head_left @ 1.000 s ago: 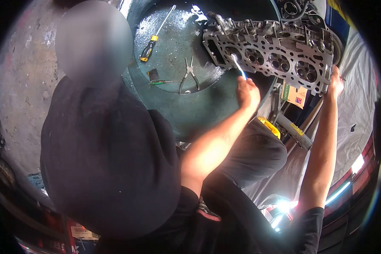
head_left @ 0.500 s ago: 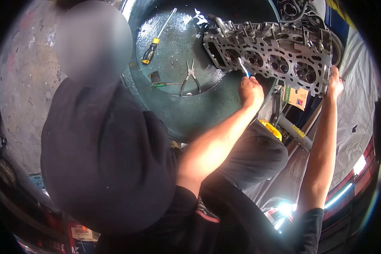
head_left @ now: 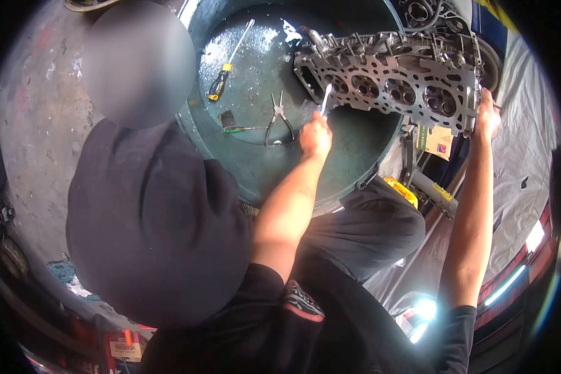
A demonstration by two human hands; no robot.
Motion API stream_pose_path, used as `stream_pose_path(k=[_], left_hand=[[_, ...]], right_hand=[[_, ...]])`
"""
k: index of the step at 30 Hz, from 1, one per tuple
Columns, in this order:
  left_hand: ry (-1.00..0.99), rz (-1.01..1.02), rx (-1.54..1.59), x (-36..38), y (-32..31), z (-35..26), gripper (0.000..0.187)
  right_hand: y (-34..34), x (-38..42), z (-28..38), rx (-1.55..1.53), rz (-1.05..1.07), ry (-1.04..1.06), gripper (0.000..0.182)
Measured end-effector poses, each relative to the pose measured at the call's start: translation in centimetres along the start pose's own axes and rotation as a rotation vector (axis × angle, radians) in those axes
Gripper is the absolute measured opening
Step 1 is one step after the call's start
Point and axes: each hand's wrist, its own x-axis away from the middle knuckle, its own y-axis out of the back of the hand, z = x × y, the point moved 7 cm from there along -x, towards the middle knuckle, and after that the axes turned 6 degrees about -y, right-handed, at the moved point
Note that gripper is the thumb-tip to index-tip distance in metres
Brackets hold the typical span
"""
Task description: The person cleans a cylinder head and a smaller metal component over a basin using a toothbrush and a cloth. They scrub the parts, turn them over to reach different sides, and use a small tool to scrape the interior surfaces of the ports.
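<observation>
My left hand (head_left: 316, 136) is closed around a slim white-and-blue toothbrush (head_left: 328, 93), its pale head pointing up at the left end of a metal cylinder head (head_left: 417, 107). This engine part lies tilted across the right side of a round green tub (head_left: 243, 168), its holed flat face and row of round combustion chambers towards me. At the right end of the part, my right hand (head_left: 487, 115) grips the edge, with some fingers hidden behind it.
Inside the tub lie a yellow-and-black screwdriver (head_left: 219, 84), pliers (head_left: 279, 118), a green-handled screwdriver (head_left: 235, 130) and a small dark flat piece (head_left: 228, 118). A person in dark clothing (head_left: 156, 230) is close on the left. A cardboard box (head_left: 435, 142) and a jack-like metal frame (head_left: 431, 187) stand below the cylinder head.
My left hand has moved left with the toothbrush, from the second chamber to the cylinder head's left end. The cylinder head and my right hand have shifted slightly left.
</observation>
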Motion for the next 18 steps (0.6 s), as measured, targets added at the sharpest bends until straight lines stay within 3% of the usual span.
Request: stream_pose_path(k=[4, 6, 7, 9, 10, 13, 18], left_hand=[[-0.03, -0.11, -0.111, 0.6, 3.0, -2.6, 0.014], [0.017, -0.055, -0.122, 2.0, 3.7, -4.9, 0.013], [-0.069, -0.078, -0.067, 3.7, 4.4, -6.5, 0.014], [-0.099, -0.251, 0.349, 2.2, -1.0, -2.0, 0.019], [-0.173, -0.248, 0.184, 2.6, -0.5, -3.1, 0.022], [0.311, -0.113, 0.736, 2.2, -1.9, -2.7, 0.027], [0.638, 0.208, 1.571, 1.2, -0.3, -13.1, 0.03]], right_hand=[[-1.9, -5.2, -3.9, -0.237, 0.127, -0.014, 0.057], [-1.8, -5.6, -4.3, -0.136, 0.109, 0.021, 0.056], [-1.7, -5.3, -4.1, -0.053, 0.067, 0.012, 0.059], [-1.8, -4.9, -3.6, -0.002, 0.061, -0.01, 0.062], [-1.8, -4.8, -3.3, 0.024, 0.059, -0.02, 0.063], [-2.3, -5.6, -4.0, -0.073, 0.117, -0.018, 0.061], [-1.9, -3.8, -2.9, -0.157, 0.095, -0.05, 0.057]])
